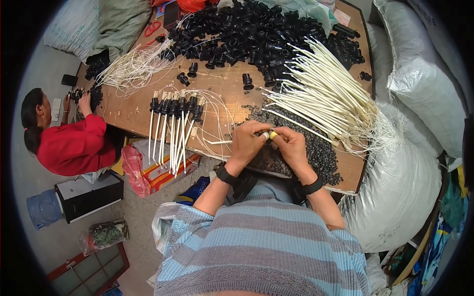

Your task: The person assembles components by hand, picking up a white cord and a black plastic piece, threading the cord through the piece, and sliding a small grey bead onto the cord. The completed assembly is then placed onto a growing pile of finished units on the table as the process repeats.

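My left hand [247, 143] and my right hand [291, 147] meet over the front edge of the table, fingertips pinched together. Between them is something small and dark, too hidden to name. One thumb has a white wrap, the other a yellow one. A white sleeved cord [217, 142] ends against the left hand; whether it is held cannot be told. Small black pieces [316, 158] lie heaped beside and beneath the hands. To the left, several black sockets with white cords [173, 111] lie in a row, their white ends hanging over the edge.
A big pile of black sockets [247, 34] covers the back of the table [138, 111]. White sleeved cords [331, 89] are stacked at right, looser ones [131, 69] at back left. A person in red [79, 143] works at left. Full white sacks [400, 182] stand at right.
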{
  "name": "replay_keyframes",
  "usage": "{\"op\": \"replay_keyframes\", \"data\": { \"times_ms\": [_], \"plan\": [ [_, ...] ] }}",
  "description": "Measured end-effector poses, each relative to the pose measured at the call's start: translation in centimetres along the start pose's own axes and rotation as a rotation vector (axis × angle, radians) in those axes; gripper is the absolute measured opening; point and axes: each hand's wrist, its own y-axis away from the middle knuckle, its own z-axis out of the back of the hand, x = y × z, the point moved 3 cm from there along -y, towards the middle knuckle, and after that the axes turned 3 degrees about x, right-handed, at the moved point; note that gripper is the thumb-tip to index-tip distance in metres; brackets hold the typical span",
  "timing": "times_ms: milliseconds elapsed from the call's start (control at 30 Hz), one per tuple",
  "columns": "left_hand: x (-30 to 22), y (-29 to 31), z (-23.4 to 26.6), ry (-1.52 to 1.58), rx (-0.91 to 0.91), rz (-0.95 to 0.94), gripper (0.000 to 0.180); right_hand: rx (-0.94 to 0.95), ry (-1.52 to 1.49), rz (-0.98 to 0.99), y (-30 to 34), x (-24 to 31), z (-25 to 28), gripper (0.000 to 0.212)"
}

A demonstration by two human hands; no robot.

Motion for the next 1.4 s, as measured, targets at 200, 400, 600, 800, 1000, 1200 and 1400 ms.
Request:
{"op": "replay_keyframes", "data": {
  "times_ms": [200,400,600,800,1000,1200,1400],
  "plan": [
    [-1.0,-0.2,0.0,0.115,-0.012,-0.001,0.024,-0.050,0.061,0.058,0.3,0.6,0.2,0.011],
    [-0.6,0.0,0.0,0.057,-0.063,-0.015,0.019,-0.023,0.065,0.110,0.5,0.4,0.0,0.013],
    [-1.8,0.1,0.7,-0.184,-0.221,-0.217,0.012,-0.013,0.128,0.165,0.6,0.8,-0.3,0.014],
    [-1.8,0.2,0.6,0.066,-0.139,-0.073,0.012,-0.062,0.258,0.216,0.7,1.1,-0.3,0.013],
    [-1.2,0.3,0.5,0.068,-0.088,-0.037,0.014,-0.100,0.325,0.306,0.9,1.0,-0.3,0.013],
    [-0.8,0.4,0.9,-0.045,-0.147,-0.069,0.018,0.041,0.382,0.269,1.4,1.0,-0.2,0.018],
    [-2.7,0.3,0.9,0.051,0.183,-0.193,0.040,0.240,-0.994,-0.132,0.8,0.5,1.6,0.020]
  ]
}}
